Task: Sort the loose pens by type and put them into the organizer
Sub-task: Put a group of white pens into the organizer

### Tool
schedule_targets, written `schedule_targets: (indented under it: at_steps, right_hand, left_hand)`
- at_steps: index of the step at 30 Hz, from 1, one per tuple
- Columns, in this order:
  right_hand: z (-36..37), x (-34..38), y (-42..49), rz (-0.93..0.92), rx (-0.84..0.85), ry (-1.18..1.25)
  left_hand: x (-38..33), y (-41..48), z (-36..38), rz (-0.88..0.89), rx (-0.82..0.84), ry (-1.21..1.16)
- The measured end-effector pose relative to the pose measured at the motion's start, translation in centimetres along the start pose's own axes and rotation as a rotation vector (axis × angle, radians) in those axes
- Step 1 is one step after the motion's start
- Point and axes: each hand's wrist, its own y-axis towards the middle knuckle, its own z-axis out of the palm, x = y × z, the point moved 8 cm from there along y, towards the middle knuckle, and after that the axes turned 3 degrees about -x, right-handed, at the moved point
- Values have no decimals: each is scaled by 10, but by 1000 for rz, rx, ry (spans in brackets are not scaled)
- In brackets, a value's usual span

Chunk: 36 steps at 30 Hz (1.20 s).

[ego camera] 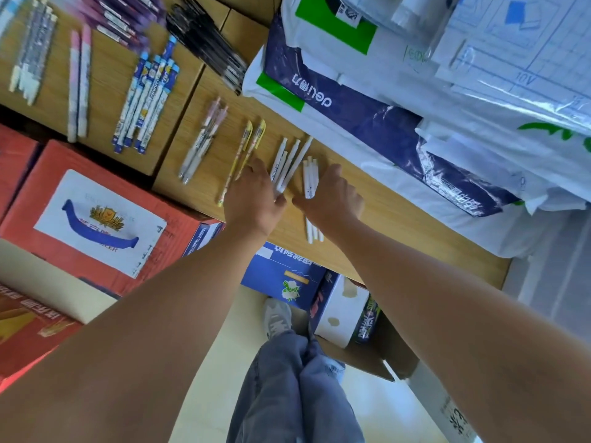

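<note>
Two bunches of white pens lie on the wooden tabletop (399, 238). My left hand (252, 196) pinches the near ends of the left bunch of white pens (287, 161), which fans out away from it. My right hand (332, 196) lies curled over the right bunch of white pens (310, 174), whose ends stick out past the wrist. Sorted rows lie to the left: yellow-capped pens (248, 142), pink-clip pens (203, 145), blue-and-white pens (147, 100) and black pens (208, 43). No organizer is in view.
White and blue plastic bags (351, 100) are heaped at the table's back right, close to the white pens. Pink pens (78, 84), purple pens (128, 17) and pale pens (32, 55) lie far left. Red cartons (96, 219) and blue boxes (284, 276) stand below the table edge.
</note>
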Motion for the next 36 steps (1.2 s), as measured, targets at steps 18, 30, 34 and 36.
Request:
schedule_targets:
  at_steps: [18,30,34,36]
  right_hand:
    - [1,-21,-8,-357,-96,-271]
    - [-18,-69,-9,-205,146,406]
    - [-35,-85,-36,-99,261,637]
    - [-50,-92,-53,-92,258,677]
  left_hand:
    - [-28,7,9,45,37,191]
    - [-56,-31,17,11,298,-429]
    - [-78,-51,3,-12,359,-596]
    - [-91,-62,-13,-29,358,-635]
